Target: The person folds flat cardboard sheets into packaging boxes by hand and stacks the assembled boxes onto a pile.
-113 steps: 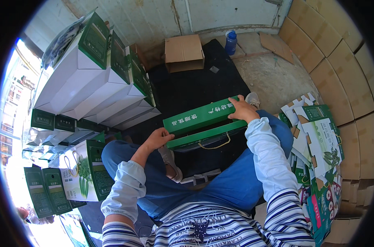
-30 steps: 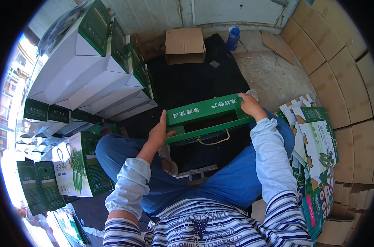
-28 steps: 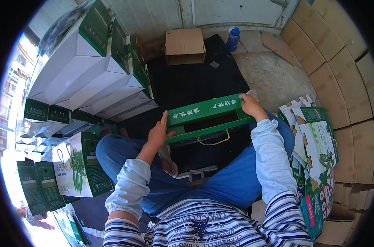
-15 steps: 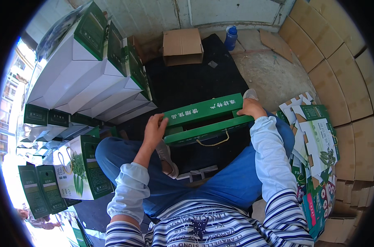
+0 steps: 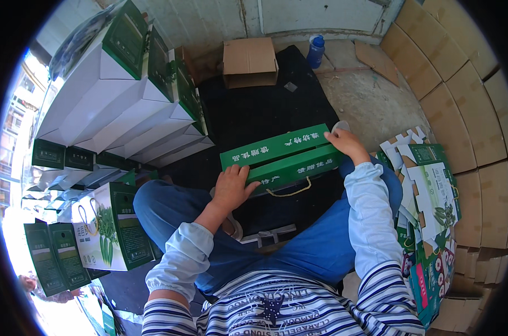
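Note:
A green cardboard gift box (image 5: 290, 159) lies between my knees, its two long top flaps folded inward with a dark narrow gap between them. A yellow cord handle (image 5: 292, 189) hangs from its near side. At the box's left end, my left hand (image 5: 231, 187) grips the near flap, fingertips by the gap and thumb on the green face. My right hand (image 5: 346, 144) is closed on the right end, its fingertips at the flaps; part of its grip is hidden.
Opened green-and-white cartons (image 5: 131, 106) stand stacked on the left. Flattened cartons (image 5: 433, 185) lie piled at right, before a wall of brown boxes (image 5: 461, 106). An open brown box (image 5: 249, 63) and a blue bottle (image 5: 316, 51) stand at the back, beside a black mat (image 5: 231, 112).
The near flap has folded inward, narrowing the box's opening to a slit. My left hand has moved right and nearer onto that flap; my right hand has shifted slightly up the right end.

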Demonstrator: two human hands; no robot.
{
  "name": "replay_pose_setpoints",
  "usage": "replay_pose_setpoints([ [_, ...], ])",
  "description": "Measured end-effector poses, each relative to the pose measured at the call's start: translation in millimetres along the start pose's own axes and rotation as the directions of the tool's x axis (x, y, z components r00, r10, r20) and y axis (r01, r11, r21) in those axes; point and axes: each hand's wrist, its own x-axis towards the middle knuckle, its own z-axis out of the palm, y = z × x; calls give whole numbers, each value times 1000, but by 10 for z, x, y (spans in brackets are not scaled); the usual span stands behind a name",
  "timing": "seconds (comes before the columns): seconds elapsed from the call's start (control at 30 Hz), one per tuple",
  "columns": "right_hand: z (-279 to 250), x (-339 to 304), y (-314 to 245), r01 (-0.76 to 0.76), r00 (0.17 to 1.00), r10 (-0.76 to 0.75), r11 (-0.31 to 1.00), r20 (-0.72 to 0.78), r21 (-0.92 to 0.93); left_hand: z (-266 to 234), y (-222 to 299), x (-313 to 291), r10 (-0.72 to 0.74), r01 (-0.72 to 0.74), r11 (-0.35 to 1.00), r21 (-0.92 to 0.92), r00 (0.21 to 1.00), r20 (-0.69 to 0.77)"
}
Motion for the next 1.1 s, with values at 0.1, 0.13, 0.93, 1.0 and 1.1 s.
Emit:
replay_pose_setpoints([
  [0.1, 53, -147, 95, 241, 967, -245, 969, 71, 51, -22, 32, -2, -39, 40, 998, 51, 999, -11],
  [0.13, 52, -170, 137, 240, 968, -243, 970, 70, 49, -10, 35, 10, -38, 38, 998, 49, 999, -12],
  [0.93, 244, -276, 219, 309, 940, -313, 950, -138, -45, 84, 191, -14, 42, -59, 975, 216, 995, 86],
  [1.0, 253, -247, 225, 283, 951, -290, 957, -112, -68, 103, 188, -19, 65, -90, 967, 237, 992, 110],
  [1.1, 314, -222, 230, 252, 949, -261, 965, -176, -73, 117, 195, -9, 53, -77, 966, 246, 993, 105],
])
